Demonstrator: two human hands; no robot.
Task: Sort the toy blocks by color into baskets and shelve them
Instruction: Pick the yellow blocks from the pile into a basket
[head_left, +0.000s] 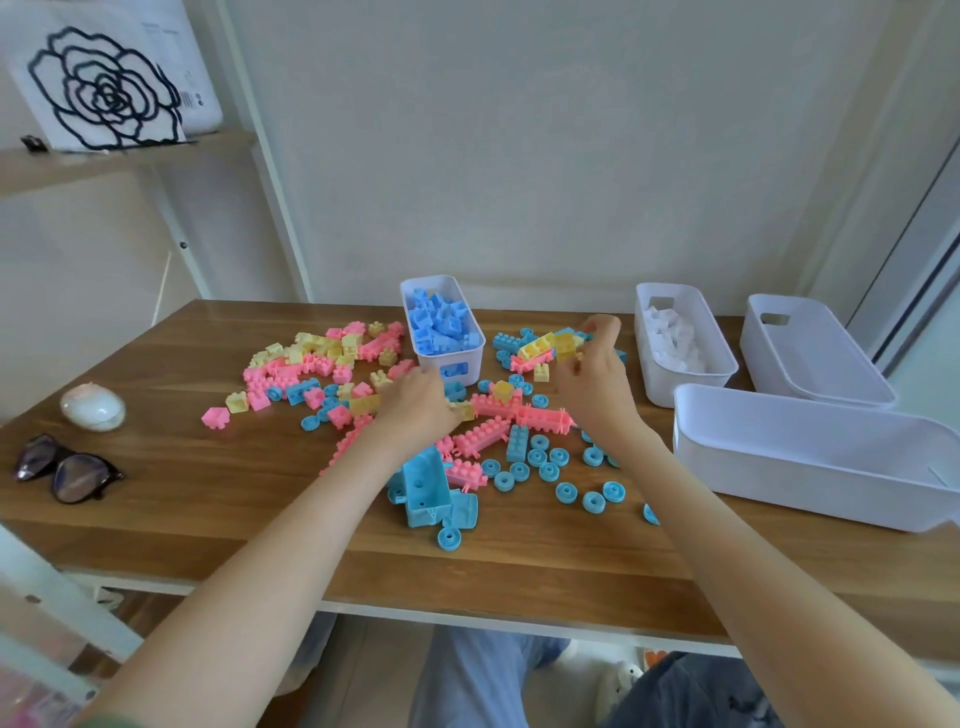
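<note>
On the wooden table stand four white baskets. One at the rear centre is filled with blue blocks. One to its right holds white blocks. A third at the far right and the largest one in front of it hold no blocks.

The unsorted blocks lie loose between the baskets and the table's left half: pink blocks, yellow blocks, one big hollow blue piece, and roughly twenty blue wheels, too overlapped for an exact count.

Two bare hands reach into this pile. The left hand is seen from its back just in front of the blue-filled basket, its fingers hidden among the blocks, so I cannot tell whether they hold anything. The right hand hovers over a cluster of yellow and pink blocks beside the white-block basket. Its fingers are bent, but I cannot tell whether they grip a block.

At the left edge lie one pair of dark glasses and one pale egg-shaped object. A shelf above carries one rose drawing.
</note>
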